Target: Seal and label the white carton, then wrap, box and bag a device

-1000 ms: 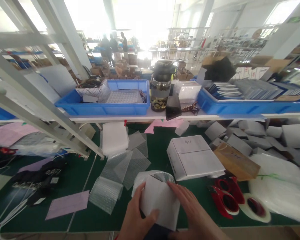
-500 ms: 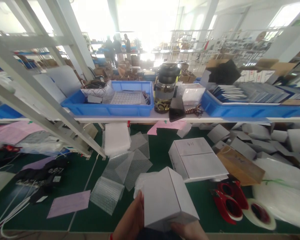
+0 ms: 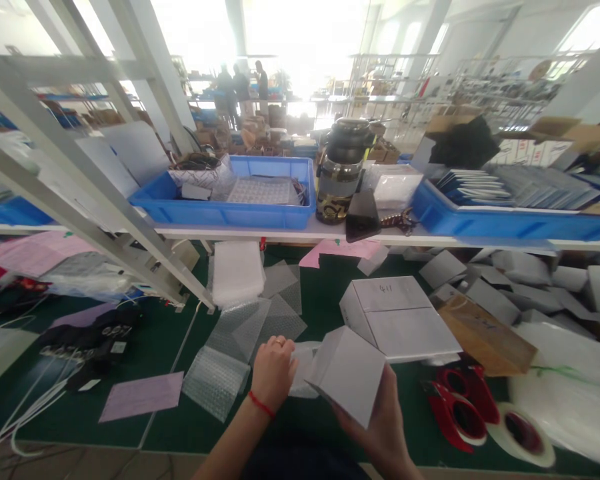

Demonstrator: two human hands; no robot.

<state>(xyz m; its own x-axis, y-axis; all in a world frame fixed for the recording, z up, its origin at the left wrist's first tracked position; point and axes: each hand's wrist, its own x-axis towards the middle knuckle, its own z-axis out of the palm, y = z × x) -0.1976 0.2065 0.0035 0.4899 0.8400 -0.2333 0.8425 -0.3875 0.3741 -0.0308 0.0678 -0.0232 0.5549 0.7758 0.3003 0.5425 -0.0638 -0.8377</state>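
My right hand point(image 3: 380, 427) holds a small white carton point(image 3: 347, 373) from below, tilted above the green table mat point(image 3: 165, 347). My left hand point(image 3: 274, 370), with a red string round the wrist, has its fingers closed on a piece of clear plastic wrap point(image 3: 303, 370) lying on the mat just left of the carton. Sheets of bubble wrap point(image 3: 250, 333) lie spread to the left of that hand. A larger flat white box point(image 3: 397, 317) sits behind the carton to the right.
A brown cardboard box point(image 3: 485, 327), a red tape dispenser point(image 3: 455, 407) and a tape roll point(image 3: 523, 433) lie at right. Blue trays point(image 3: 230, 213), a glass jar point(image 3: 343, 170) and a black pouch point(image 3: 363, 217) stand on the raised shelf. A slanted white frame point(image 3: 100, 213) crosses left. People stand far off.
My left hand has left the white carton and moved forward onto the plastic wrap on the mat. My right hand now holds the carton alone, shifted slightly right.
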